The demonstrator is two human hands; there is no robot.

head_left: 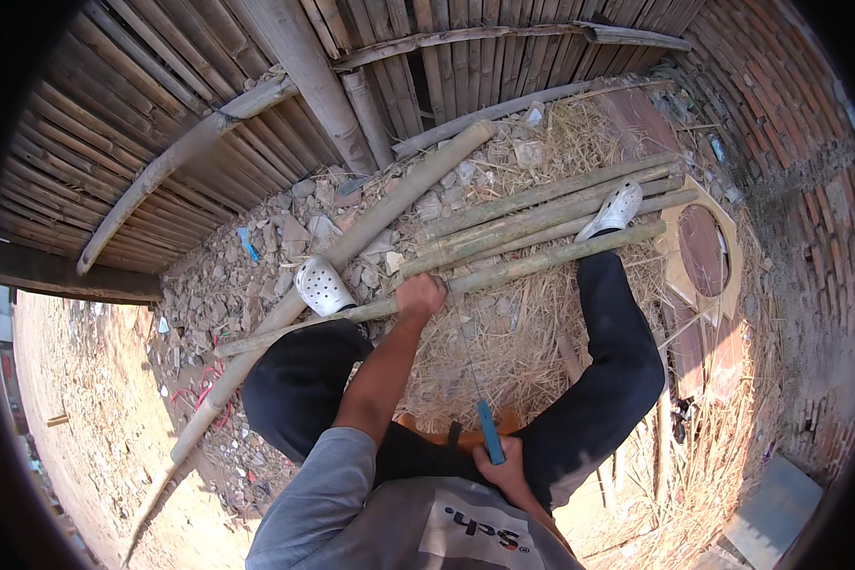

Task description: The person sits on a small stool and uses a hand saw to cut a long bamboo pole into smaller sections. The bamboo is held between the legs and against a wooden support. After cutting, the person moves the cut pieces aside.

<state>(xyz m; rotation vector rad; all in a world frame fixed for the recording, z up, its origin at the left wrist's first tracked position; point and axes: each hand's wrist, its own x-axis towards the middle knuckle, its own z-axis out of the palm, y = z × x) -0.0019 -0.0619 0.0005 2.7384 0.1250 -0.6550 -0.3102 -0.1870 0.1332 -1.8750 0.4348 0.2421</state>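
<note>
A long green-brown bamboo pole (551, 260) lies slantwise in front of me, its left part crossing a thicker pole. My left hand (421, 295) is closed around it near the middle. Close to my body, my right hand (503, 465) grips the blue handle of a saw (489, 432). The saw's thin blade, seen nearly edge-on, reaches up toward the pole just right of my left hand. Whether its teeth touch the bamboo I cannot tell. Several more bamboo poles (541, 204) lie side by side just beyond.
A thick pole (404, 193) runs diagonally under the left end of the bamboo. My feet in white clogs (323, 287) stand beside the poles. Straw and rubble cover the ground. A pale frame with a round opening (670, 252) lies right, before a brick wall (807, 237); a slatted wall (190, 123) stands beyond.
</note>
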